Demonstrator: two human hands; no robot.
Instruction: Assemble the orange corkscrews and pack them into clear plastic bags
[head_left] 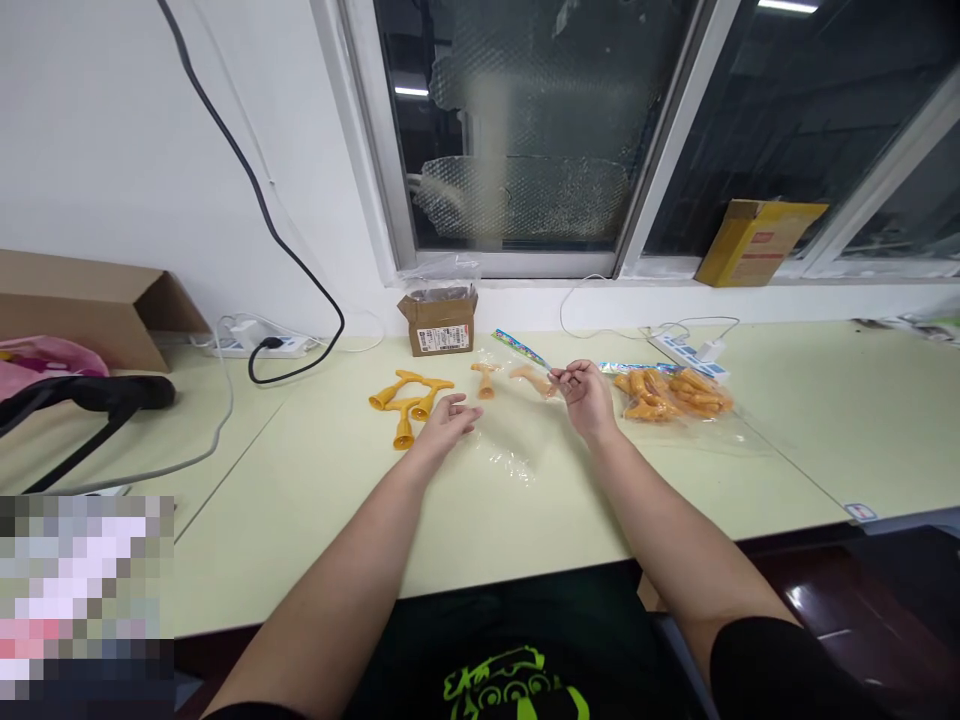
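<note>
So the right hand [583, 392] has its thumb and fingers pinched together on what looks like the edge of a clear bag [511, 462], right by the lower end of a colourful printed strip [521, 347]; the left hand [450, 424] is half curled at the bag's other side, and I can't tell whether it has a bit of film or just air; the bag is out over the counter [517, 545], between and in front of the hands, and it's so see-through that its edges are tough to follow. Two paler orange pieces, one near the left hand [486, 382] and one by the right fingertips [531, 379], show up around the film; no idea if they're in it or behind it. Main worry, imo: film that thin could slip or fold shut if only one hand really has it; a flared end could also snag the opening, and a hard tug might split it. Just left of the left hand are three loose yellow pieces [406, 405], close enough that a stray wrist could knock them; right of the right hand there's filled clear packaging [673, 392] crowding a power strip [690, 356], so a careless elbow could shove it into the cords; farther back sits a small cardboard box [442, 322].
</note>
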